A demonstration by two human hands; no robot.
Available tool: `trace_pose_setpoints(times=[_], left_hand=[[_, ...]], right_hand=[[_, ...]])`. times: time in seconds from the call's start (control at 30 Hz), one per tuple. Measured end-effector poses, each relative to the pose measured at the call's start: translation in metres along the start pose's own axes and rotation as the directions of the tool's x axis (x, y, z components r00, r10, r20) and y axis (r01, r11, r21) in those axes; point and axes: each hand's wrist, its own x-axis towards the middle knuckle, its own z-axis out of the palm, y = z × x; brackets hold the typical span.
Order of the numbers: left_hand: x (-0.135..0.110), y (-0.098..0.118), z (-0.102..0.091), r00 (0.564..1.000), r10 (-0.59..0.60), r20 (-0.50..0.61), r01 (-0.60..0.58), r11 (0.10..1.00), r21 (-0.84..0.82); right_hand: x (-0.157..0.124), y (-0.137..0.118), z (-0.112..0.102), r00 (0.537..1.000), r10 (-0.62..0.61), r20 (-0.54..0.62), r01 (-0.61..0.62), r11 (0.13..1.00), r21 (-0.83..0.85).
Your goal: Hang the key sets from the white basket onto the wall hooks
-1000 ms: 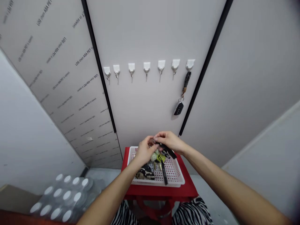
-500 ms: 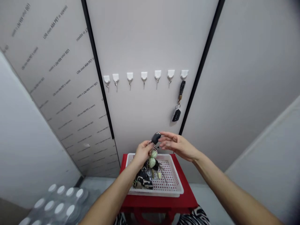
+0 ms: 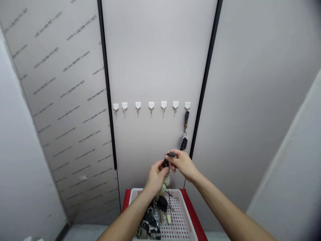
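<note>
Head view: the left hand [image 3: 155,174] and the right hand [image 3: 182,164] meet in the air above the far edge of the basket [image 3: 181,214]. Both are closed on one key bunch [image 3: 166,163]. The left hand grips its black fob, and the right hand pinches a small black part at the top. A green charm [image 3: 167,181] hangs under the left hand. The basket stands on the red tabletop [image 3: 197,225] and more keys [image 3: 148,225] lie at its left side. On the wall is a row of hooks [image 3: 150,105]; the rightmost one carries a key [image 3: 184,143].
</note>
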Motion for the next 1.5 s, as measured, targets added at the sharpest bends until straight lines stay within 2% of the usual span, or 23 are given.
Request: trace_pose_setpoints(times=[0.1,0.17,0.33,0.4,0.53,0.63,0.7,0.83,1.0,1.07,1.2,1.27,1.37,1.43,1.47,1.5], left_hand=[[0.017,0.014,0.007,0.999,-0.030,0.042,0.032,0.998,-0.053],[0.026,0.022,0.012,0.998,-0.041,0.042,0.043,0.998,-0.041],[0.051,0.038,0.030,1.000,-0.030,0.004,0.030,0.999,-0.027],[0.063,0.045,0.038,0.998,-0.047,-0.028,0.046,0.998,-0.051],[0.091,0.057,0.048,0.995,-0.078,-0.055,0.074,0.994,-0.075],[0.110,0.062,0.051,0.994,-0.050,-0.094,0.048,0.998,-0.031],[0.119,0.061,0.052,0.992,-0.028,-0.120,0.030,0.999,0.016],[0.127,0.055,0.052,0.985,-0.023,-0.174,0.041,0.994,0.100],[0.125,0.046,0.049,0.986,-0.036,-0.164,0.063,0.985,0.159],[0.124,0.045,0.047,0.986,-0.005,-0.168,0.044,0.972,0.230],[0.120,0.046,0.041,0.979,0.089,-0.183,0.005,0.888,0.460],[0.114,0.045,0.036,0.986,0.088,-0.144,0.007,0.832,0.555],[0.095,0.036,0.020,0.999,0.025,-0.039,0.005,0.792,0.611],[0.076,0.024,0.005,0.999,-0.034,0.042,0.003,0.800,0.600],[0.065,0.017,-0.005,0.995,-0.069,0.076,0.010,0.805,0.593],[0.052,0.008,-0.014,0.990,-0.102,0.100,0.024,0.808,0.589]], right_hand=[[0.011,-0.015,-0.010,0.996,-0.071,-0.055,0.071,0.997,0.009],[0.020,-0.023,-0.020,0.984,-0.115,-0.136,0.117,0.993,0.005],[0.049,-0.046,-0.038,0.918,-0.161,-0.362,0.193,0.980,0.053],[0.062,-0.054,-0.041,0.871,-0.217,-0.442,0.224,0.974,-0.035],[0.087,-0.065,-0.049,0.741,-0.376,-0.557,0.254,0.924,-0.285],[0.101,-0.072,-0.054,0.683,-0.474,-0.555,0.265,0.870,-0.416],[0.107,-0.075,-0.056,0.665,-0.511,-0.544,0.243,0.837,-0.490],[0.111,-0.078,-0.055,0.692,-0.491,-0.529,0.138,0.809,-0.571],[0.113,-0.071,-0.053,0.725,-0.480,-0.495,0.080,0.771,-0.631],[0.115,-0.068,-0.052,0.730,-0.487,-0.480,0.035,0.727,-0.685],[0.117,-0.066,-0.051,0.723,-0.548,-0.420,-0.049,0.567,-0.823],[0.113,-0.064,-0.051,0.730,-0.567,-0.381,-0.046,0.515,-0.856],[0.097,-0.051,-0.050,0.711,-0.608,-0.353,0.014,0.514,-0.858],[0.080,-0.033,-0.047,0.687,-0.635,-0.352,0.060,0.533,-0.844],[0.069,-0.020,-0.043,0.692,-0.635,-0.343,0.086,0.544,-0.835],[0.057,-0.005,-0.038,0.717,-0.620,-0.320,0.112,0.555,-0.824]])
